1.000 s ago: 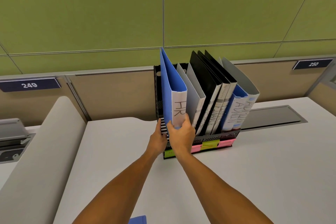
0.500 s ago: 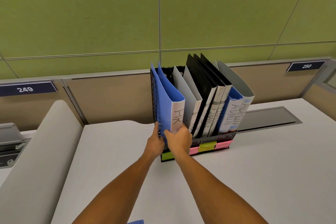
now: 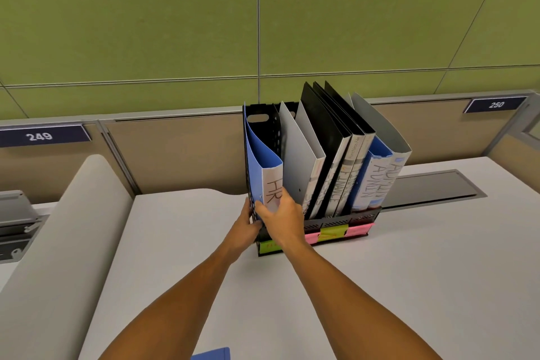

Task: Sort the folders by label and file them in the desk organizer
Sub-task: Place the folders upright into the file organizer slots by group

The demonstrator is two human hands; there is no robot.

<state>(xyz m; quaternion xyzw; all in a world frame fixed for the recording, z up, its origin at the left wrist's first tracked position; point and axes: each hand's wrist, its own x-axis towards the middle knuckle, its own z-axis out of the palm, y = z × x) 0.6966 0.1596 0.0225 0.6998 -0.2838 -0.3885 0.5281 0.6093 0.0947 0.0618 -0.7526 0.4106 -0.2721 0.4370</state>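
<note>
Since a second ago the blue HR folder has sunk from standing tall above the rack to sitting down inside the leftmost slot of the black desk organizer, its top now about level with the organizer's back wall. The right hand holds the folder's lower spine, fingers curled round the front edge just under the handwritten "HR", while the left hand, just to the left of that grip and touching it, rests against the organizer's perforated left wall; how tightly its fingers close I cannot tell, since the right hand hides part of them. To the right of the grip, the next slot holds a grey folder, then come black folders with spines reading something like "FINANCE", and farthest from the grip a blue folder and a grey one marked "ADMIN", all leaning to the right. Below the grip, coloured sticky notes in green, pink and yellow mark the slots along the organizer's front lip. I judge the filing nearly done: every slot holds something, and this folder seems almost seated. Well back from the grip, toward the person, a corner of another blue item peeks in at the bottom edge of the white desk; it may be one more folder waiting to be filed.
</note>
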